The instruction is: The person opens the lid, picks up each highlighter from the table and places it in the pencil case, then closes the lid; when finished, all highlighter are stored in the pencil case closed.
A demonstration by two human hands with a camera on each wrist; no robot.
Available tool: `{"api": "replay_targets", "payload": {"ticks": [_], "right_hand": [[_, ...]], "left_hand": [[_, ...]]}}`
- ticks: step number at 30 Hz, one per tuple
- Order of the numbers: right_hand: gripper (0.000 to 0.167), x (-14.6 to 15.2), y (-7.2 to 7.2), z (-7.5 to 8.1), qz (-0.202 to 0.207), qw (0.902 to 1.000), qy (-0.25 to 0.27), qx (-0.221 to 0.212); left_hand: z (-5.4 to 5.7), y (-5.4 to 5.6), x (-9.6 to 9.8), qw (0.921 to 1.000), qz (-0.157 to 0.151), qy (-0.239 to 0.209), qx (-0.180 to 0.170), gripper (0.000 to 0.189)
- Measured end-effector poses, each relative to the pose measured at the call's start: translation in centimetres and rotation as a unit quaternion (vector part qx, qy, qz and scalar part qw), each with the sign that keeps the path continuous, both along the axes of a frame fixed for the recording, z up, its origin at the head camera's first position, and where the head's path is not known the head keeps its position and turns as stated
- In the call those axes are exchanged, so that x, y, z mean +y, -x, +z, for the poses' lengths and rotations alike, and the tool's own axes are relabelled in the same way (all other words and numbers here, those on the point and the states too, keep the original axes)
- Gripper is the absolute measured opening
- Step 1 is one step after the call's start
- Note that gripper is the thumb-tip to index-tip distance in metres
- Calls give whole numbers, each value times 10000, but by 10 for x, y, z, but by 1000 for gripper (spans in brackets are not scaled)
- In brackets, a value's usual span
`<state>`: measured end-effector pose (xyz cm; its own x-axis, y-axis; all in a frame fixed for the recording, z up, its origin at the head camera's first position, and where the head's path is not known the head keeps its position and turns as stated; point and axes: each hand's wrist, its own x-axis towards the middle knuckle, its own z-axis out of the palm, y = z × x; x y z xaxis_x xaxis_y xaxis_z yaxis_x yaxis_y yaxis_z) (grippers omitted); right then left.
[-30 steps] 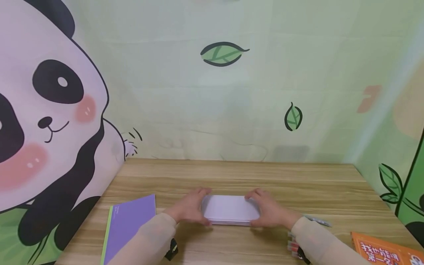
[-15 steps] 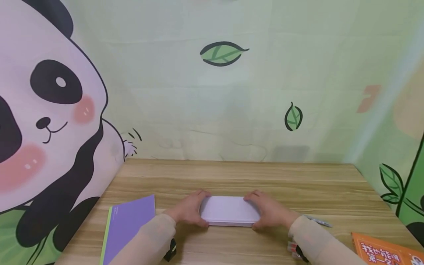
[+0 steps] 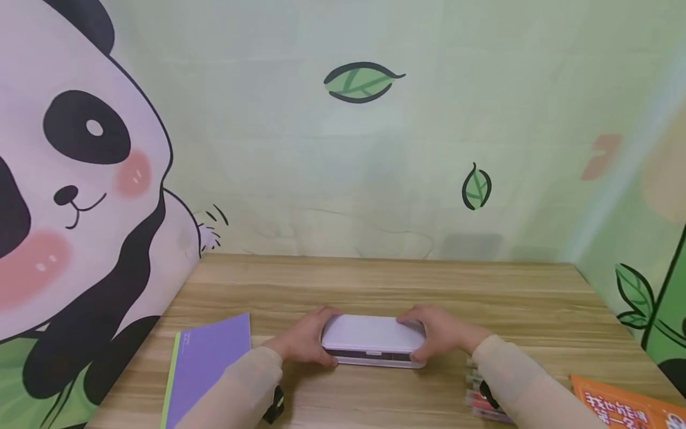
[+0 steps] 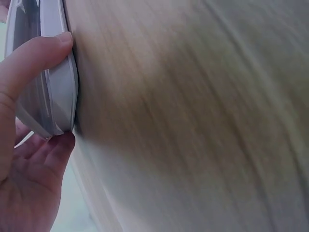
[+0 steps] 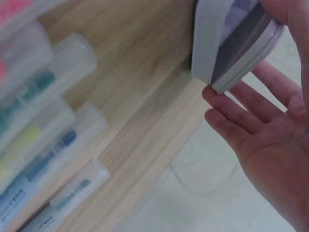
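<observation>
Near the front middle of the table, a white hinged box that looks like a pencil case lies between both hands. Its lid is raised a little, and a dark gap shows along the front. My left hand grips the left end; in the left wrist view its thumb presses the front edge and its fingers reach round the far side. At the right end, my right hand holds the box, thumb in front. In the right wrist view its fingers curve behind the box end. Inside the box is mostly hidden.
Left of the left forearm lies a purple notebook. Several capped marker pens lie beside the right wrist, partly covered by the sleeve in the head view. An orange book is at the front right. A printed cloth backdrop stands behind the table.
The box's lid has risen from closed, opening a dark gap along the front. Both hands stay at its ends. The right forearm has shifted slightly and now hides the silver pen.
</observation>
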<state>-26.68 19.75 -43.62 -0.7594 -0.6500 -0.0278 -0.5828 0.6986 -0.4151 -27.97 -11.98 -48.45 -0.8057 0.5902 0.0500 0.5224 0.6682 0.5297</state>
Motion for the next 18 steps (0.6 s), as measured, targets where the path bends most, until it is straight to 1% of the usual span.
{"api": "replay_targets", "payload": {"ticks": [3, 5, 8, 10, 11, 13, 15, 17, 18], "right_hand": [[65, 4, 3, 4, -31, 9983, 261, -517], [63, 10, 6, 6, -148, 9939, 484, -985], [59, 19, 12, 8, -415, 9831, 816, -1586], [56, 24, 16, 6, -688, 9743, 1059, -1867], [54, 26, 17, 5, -818, 9687, 1233, -1995], [55, 28, 20, 3, -1164, 9539, 1605, -2251], [59, 28, 21, 0, -1455, 9363, 2035, -2465], [64, 25, 21, -2, -1700, 9172, 2433, -2658], [67, 23, 20, -2, -1823, 9092, 2567, -2724]], "left_hand": [[0, 0, -3, 9995, 38, -205, -236, 97], [-1, 0, -4, 9981, 47, -444, -414, 101], [-1, 0, -5, 9947, 173, -770, -665, 110], [-2, 0, -5, 9908, 226, -1035, -848, 114], [-3, -1, -4, 9887, 267, -1136, -943, 115], [-4, -2, -4, 9856, 332, -1296, -1031, 120], [-4, -3, -3, 9823, 388, -1421, -1153, 122], [-5, -5, -3, 9814, 481, -1432, -1188, 127], [-6, -5, -3, 9812, 525, -1415, -1199, 130]]}}
